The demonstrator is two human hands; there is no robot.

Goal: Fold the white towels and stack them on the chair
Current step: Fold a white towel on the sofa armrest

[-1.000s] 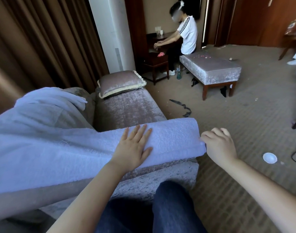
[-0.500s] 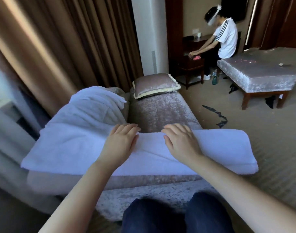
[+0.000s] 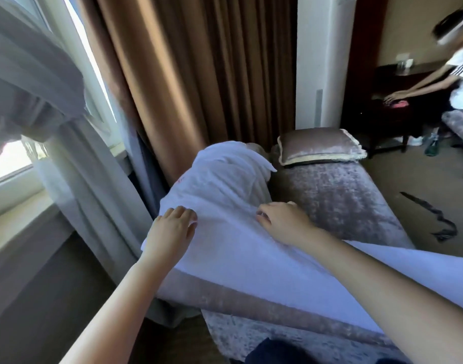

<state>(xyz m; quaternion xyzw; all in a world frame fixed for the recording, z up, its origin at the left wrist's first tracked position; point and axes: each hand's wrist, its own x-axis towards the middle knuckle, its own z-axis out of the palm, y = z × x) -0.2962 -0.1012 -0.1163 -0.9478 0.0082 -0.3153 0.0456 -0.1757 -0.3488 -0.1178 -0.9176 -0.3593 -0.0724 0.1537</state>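
Two bare hands lie on a white towel (image 3: 251, 264) in the middle of the frame. The left hand (image 3: 172, 229) rests palm down on the towel's left end, its fingers close together and loosely bent over the cloth. The right hand (image 3: 283, 222) sits a little to the right of it, knuckles raised and fingertips (image 3: 262, 215) pressed into the towel. Whether they pinch a fold cannot be told.

The towel stretches as a long band from the left hand down to the lower right edge of the frame, passing under the right forearm, and lies across the front of the chair (image 3: 330, 206), a long seat covered in greyish velvet. Just above the hands, a heap of white towels (image 3: 225, 177) is draped over the chair's left side and touches the band. A cushion (image 3: 319, 145) with a pale trim lies at the chair's far end, right of the heap.

A dark-trousered knee (image 3: 272, 353) shows at the bottom edge. Behind the chair hangs a brown curtain (image 3: 199, 74), with a sheer curtain (image 3: 75, 166) and a bright window (image 3: 10, 158) at the left. A white column (image 3: 322, 61) stands right of the brown curtain. At the upper right, a second person (image 3: 461, 72) in a white shirt reaches over a dark table (image 3: 393, 114). A dark strap (image 3: 435, 219) lies on the carpet (image 3: 409, 179) at the right.
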